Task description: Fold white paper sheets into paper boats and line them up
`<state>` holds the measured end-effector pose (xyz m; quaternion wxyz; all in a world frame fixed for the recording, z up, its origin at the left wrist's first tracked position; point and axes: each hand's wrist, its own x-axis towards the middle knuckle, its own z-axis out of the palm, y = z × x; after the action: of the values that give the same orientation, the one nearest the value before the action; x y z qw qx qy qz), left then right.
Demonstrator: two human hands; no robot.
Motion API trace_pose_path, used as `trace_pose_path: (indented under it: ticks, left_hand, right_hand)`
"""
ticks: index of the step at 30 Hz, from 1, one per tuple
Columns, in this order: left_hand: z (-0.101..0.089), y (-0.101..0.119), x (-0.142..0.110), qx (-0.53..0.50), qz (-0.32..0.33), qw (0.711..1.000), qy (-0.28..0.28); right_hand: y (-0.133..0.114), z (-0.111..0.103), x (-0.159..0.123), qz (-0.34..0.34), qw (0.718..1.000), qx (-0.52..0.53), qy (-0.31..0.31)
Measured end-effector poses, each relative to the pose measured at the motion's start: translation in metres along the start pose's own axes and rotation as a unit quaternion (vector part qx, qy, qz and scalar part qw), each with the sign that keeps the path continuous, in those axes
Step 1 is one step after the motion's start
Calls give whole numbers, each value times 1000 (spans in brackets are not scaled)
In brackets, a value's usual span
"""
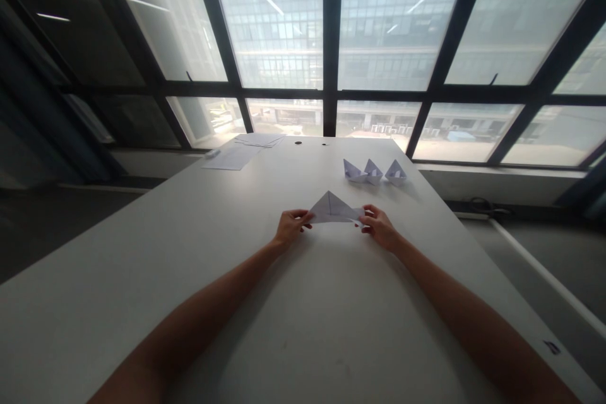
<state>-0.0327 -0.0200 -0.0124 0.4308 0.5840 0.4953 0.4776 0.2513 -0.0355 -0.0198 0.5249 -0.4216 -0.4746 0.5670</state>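
Between my two hands is a folded sheet of white paper (330,207), shaped like a triangle with its point away from me and a crease down the middle. My left hand (292,227) pinches its left corner between thumb and fingers. At the opposite corner my right hand (377,226) grips the paper, where a layer along the lower edge looks slightly parted. Just beyond my right hand stand three folded paper boats, the left one (353,171), the middle one (373,172) and the right one (396,172), in a row on the white table (227,246).
Several flat paper sheets (231,156) lie at the far left of the table, with a small pale object (213,153) beside them. A dark round hole (298,142) sits near the far edge. Framed windows (284,25) rise behind. A small dark mark (552,346) is near the right edge.
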Motion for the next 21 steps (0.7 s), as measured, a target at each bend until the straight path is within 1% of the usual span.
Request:
trace_pose_path:
  ticks: [5, 11, 15, 16, 18, 21]
  left_hand:
    - [0, -2, 1, 6, 0, 1000, -3]
    - [-1, -5, 4, -12, 4, 1000, 14]
    - [-1, -6, 4, -26, 6, 999, 26]
    - [-1, -6, 4, -29, 6, 999, 28]
    - [0, -5, 4, -33, 8, 999, 30]
    - [1, -4, 2, -31, 9, 999, 25]
  right_hand:
    - [5, 5, 0, -42, 998, -25, 26]
    - [10, 8, -2, -129, 989, -70, 21]
    - [10, 16, -8, -216, 964, -150, -22]
    - [10, 18, -9, -234, 956, -173, -23]
    - [12, 21, -10, -254, 944, -213, -1]
    - [15, 22, -8, -259, 931, -255, 41]
